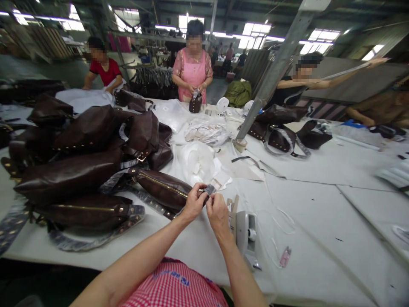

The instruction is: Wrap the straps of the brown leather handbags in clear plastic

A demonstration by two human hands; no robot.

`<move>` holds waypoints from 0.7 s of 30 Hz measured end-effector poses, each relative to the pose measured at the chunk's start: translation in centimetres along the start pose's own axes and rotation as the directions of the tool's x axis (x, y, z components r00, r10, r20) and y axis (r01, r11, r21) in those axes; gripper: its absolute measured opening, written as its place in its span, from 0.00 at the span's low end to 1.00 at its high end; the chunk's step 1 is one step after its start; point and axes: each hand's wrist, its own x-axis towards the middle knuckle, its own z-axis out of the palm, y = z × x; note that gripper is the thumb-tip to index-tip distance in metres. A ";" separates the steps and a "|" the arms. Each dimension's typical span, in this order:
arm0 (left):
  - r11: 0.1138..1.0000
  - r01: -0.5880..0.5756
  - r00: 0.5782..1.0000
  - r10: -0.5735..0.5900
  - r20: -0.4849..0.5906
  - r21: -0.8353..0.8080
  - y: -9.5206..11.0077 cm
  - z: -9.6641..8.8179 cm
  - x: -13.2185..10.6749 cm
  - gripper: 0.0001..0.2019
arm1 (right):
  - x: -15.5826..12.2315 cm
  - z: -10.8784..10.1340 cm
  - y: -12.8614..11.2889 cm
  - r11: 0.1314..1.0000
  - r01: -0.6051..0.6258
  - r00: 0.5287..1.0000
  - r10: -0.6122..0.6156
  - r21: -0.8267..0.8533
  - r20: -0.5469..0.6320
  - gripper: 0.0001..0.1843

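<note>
A dark brown leather handbag point(162, 187) with a gold zipper lies on its side in front of me. My left hand point(194, 201) is closed on its right end, beside a small grey plastic-wrapped piece point(209, 189). Close against it, my right hand point(217, 212) pinches at the same end of the bag; what its fingertips hold is hidden. Clear plastic wraps the studded strap point(153, 203) along the bag's near side. Another brown bag point(86, 209) with a zipper lies to the left.
More brown bags point(86, 128) are heaped at the left. A grey-white device point(246, 234) stands right of my hands, near pink thread snips point(285, 256). A slanted metal post point(268, 72) rises from the table. Across it, a person in a pink apron point(194, 74) holds a small bag.
</note>
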 end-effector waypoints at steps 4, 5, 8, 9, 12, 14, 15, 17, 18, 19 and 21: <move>0.996 0.069 0.997 -0.067 0.047 -0.061 0.3 -0.3 -0.2 0.09 | -1.1 0.2 -0.2 0.998 -0.028 0.998 0.031 0.054 -0.048 0.11; 0.996 0.070 0.997 -0.068 0.038 -0.062 0.3 -0.3 -0.1 0.09 | -1.3 0.4 -0.3 0.997 -0.031 0.998 0.035 0.067 -0.057 0.11; 0.996 0.062 0.998 -0.060 0.033 -0.061 0.1 -0.3 0.1 0.09 | -1.9 0.7 -0.7 0.990 -0.052 0.997 0.060 0.129 -0.056 0.11; 0.996 0.059 0.997 -0.056 0.043 -0.065 0.1 -0.3 0.2 0.09 | -2.0 0.7 -0.7 0.981 -0.081 0.994 0.092 0.175 -0.055 0.11; 0.997 0.047 0.997 -0.043 0.064 -0.061 0.1 -0.3 0.3 0.08 | -2.1 0.2 -0.2 0.854 -0.239 0.969 0.238 0.462 0.061 0.11; 0.999 0.031 0.999 -0.029 0.040 -0.044 0.2 -0.2 0.3 0.06 | -2.1 -0.6 0.5 0.631 -0.383 0.924 0.272 0.675 0.269 0.13; 0.999 0.023 1.000 -0.022 0.021 -0.039 0.3 -0.1 0.3 0.06 | -2.1 -1.0 1.0 0.500 -0.451 0.892 0.270 0.739 0.362 0.14; 0.999 0.014 1.000 -0.014 -0.005 -0.033 0.4 0.0 0.2 0.06 | -1.9 -1.7 1.8 0.283 -0.522 0.844 0.306 0.805 0.440 0.16; 1.000 0.013 1.000 -0.013 -0.006 -0.027 0.4 0.2 0.2 0.06 | -1.8 -1.9 2.1 0.215 -0.523 0.830 0.348 0.825 0.436 0.17; 1.000 0.013 1.000 -0.013 0.003 -0.014 0.5 0.3 0.1 0.07 | -1.6 -2.0 2.3 0.175 -0.511 0.820 0.393 0.842 0.416 0.19; 1.000 0.006 0.999 -0.008 0.046 0.029 0.6 0.5 -0.1 0.07 | -1.2 -2.0 2.5 0.172 -0.491 0.814 0.441 0.854 0.378 0.22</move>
